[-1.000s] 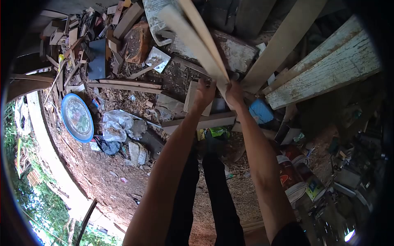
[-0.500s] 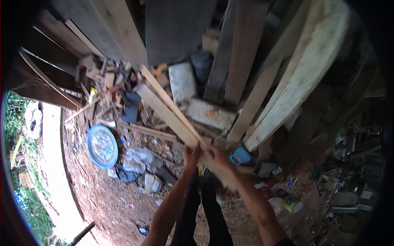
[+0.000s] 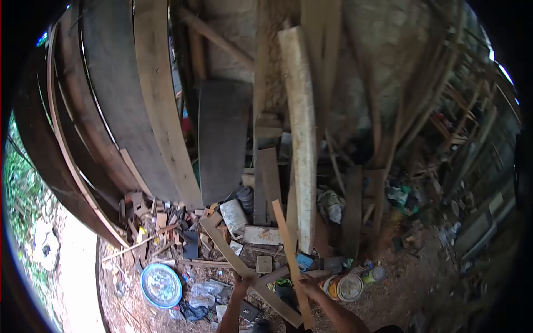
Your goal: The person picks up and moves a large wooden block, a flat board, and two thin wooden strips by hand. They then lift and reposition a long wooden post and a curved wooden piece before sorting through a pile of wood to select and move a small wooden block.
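My left hand (image 3: 241, 284) is closed around a flat wooden board (image 3: 225, 243), which slants from upper left down to lower right. My right hand (image 3: 311, 287) grips a narrower, lighter wooden strip (image 3: 287, 236) that stands nearly upright in view. The two pieces spread apart at the top and come close near their lower ends, in front of my body. Part of each hand's fingers is hidden behind the wood. Beyond the hands, a small square wood block (image 3: 265, 264) lies on the ground between the two pieces.
Tall planks (image 3: 161, 105) lean against the wall, with a thick pale timber (image 3: 300, 139) in the middle. A blue-rimmed basin (image 3: 161, 286) stands at left. Paint cans (image 3: 351, 287) and a blue container (image 3: 304, 261) stand at right. Wood scraps (image 3: 161, 222) litter the ground.
The view has tilted up, showing more of the wall. My hands have moved apart, and the board and strip, side by side before, now diverge, with the strip swung to the right.
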### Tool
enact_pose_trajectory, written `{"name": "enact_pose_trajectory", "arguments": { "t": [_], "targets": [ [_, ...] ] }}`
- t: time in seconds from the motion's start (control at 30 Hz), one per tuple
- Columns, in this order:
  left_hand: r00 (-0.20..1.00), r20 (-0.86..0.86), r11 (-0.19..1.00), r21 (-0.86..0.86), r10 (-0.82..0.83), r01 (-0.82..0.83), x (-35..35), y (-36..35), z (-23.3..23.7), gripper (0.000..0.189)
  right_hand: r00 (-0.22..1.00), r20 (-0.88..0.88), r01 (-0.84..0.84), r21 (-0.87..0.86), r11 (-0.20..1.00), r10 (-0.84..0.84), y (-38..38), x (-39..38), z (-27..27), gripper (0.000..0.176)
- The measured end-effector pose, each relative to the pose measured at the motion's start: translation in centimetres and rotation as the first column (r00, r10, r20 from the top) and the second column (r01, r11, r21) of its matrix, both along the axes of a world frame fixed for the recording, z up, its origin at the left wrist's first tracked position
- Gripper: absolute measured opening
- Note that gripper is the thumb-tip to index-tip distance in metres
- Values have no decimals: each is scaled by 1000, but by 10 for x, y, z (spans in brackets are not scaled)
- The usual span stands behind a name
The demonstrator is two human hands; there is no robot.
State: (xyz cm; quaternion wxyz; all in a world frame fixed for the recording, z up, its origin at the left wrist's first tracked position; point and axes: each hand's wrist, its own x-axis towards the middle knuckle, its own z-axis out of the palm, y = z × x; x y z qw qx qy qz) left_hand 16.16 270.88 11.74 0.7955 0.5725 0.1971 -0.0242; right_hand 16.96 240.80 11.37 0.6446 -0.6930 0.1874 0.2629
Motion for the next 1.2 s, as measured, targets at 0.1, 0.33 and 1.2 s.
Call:
{"name": "enact_pose_trajectory", "arguments": {
  "t": [0.1,0.33,1.2],
  "targets": [
    [971,145,982,30,-190,187,0,4,74,50,989,138,57,-28,998,-53,-27,-42,63,29],
    [869,313,916,244,-384,317,9,-34,208,48,876,265,382,131,915,-403,-64,-129,198,18],
    [462,47,439,408,-886,800,-275,-380,206,38,394,340,906,10,422,-854,-337,-696,201,29]
  ]
}}
